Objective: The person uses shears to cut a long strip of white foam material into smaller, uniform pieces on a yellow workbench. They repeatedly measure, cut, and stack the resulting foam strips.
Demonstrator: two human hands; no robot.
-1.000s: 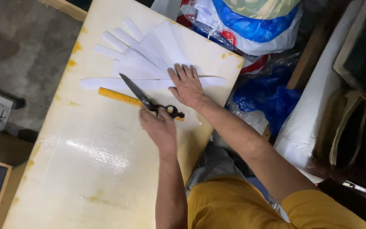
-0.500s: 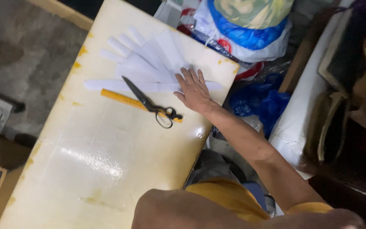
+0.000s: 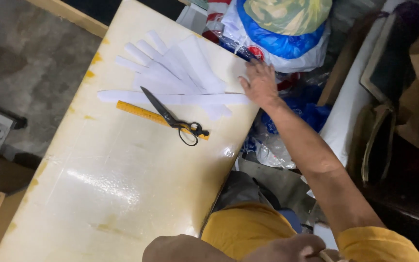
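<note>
My right hand (image 3: 260, 82) lies flat with fingers spread at the table's right edge, touching the end of a fan of white strips (image 3: 170, 73). Black scissors (image 3: 173, 119) lie closed across a yellow ruler (image 3: 134, 109) just below the strips, with no hand on them. My left hand (image 3: 287, 246) is drawn back against my body at the bottom edge of the view. Its fingers look curled, and I cannot make out whether it holds anything.
The cream table top (image 3: 112, 184) is glossy and stained at its edges. Blue and white plastic bags (image 3: 277, 34) are piled past the right edge, more blue plastic (image 3: 311, 114) lies under my right arm, and grey floor (image 3: 20, 53) shows on the left.
My left hand has let go of the scissors and pulled back to my body. My right hand has slid from the middle of the strips to the table's right edge.
</note>
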